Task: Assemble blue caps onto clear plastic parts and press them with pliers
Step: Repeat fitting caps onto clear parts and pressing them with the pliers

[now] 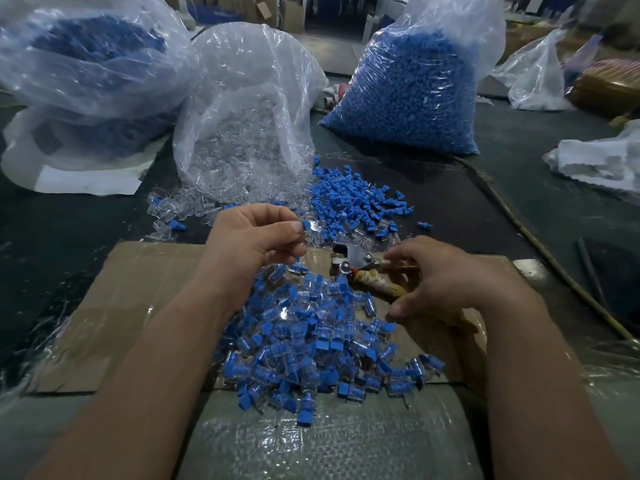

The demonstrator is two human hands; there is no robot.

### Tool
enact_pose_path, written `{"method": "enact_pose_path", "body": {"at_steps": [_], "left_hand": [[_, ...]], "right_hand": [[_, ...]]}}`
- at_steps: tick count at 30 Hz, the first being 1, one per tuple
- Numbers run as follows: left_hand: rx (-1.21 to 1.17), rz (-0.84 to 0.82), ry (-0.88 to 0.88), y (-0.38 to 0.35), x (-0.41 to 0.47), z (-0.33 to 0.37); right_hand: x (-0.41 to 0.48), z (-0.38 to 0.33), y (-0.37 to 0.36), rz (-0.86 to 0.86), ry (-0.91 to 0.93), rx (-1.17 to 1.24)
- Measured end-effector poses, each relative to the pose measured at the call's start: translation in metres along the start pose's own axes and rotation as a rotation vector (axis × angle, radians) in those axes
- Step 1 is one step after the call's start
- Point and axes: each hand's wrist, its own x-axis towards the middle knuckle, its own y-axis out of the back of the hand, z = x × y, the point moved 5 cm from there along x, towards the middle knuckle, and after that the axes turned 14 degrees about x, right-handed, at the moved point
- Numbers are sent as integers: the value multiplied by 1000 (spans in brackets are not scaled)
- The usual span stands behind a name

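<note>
Two pieces sit in your left hand (252,237): its fingers (277,216) pinch a clear part (318,228) with a small blue cap (306,224). Your right hand (446,275) grips the pliers (360,266).

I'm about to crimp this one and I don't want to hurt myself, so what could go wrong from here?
The left hand pinches the blue cap and clear part by the fingertips, near the pliers that the right hand grips; a fingertip might get nipped when they close. The pile of assembled pieces lies right under the hands; if dropped unpressed, the part could get lost in it.
</note>
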Motion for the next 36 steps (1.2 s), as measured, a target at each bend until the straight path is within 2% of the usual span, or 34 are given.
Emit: {"method": "enact_pose_path", "body": {"at_steps": [5, 8, 14, 20, 27, 36], "left_hand": [[27, -20, 0, -1, -1, -1], [28, -19, -1, -1, -1, -1], [14, -1, -6, 1, -1, 0], [9, 30, -41, -1, -2, 2], [82, 100, -123, -4, -3, 5], [160, 155, -173, 0, -4, 7]], "right_hand": [[0, -6, 1, 57, 19, -56], [0, -13, 3, 129, 29, -18], [3, -19, 2, 271, 62, -113], [-3, -27, 13, 501, 238, 168], [4, -33, -5, 340, 240, 102], [1, -45, -20, 268, 295, 123]]}}
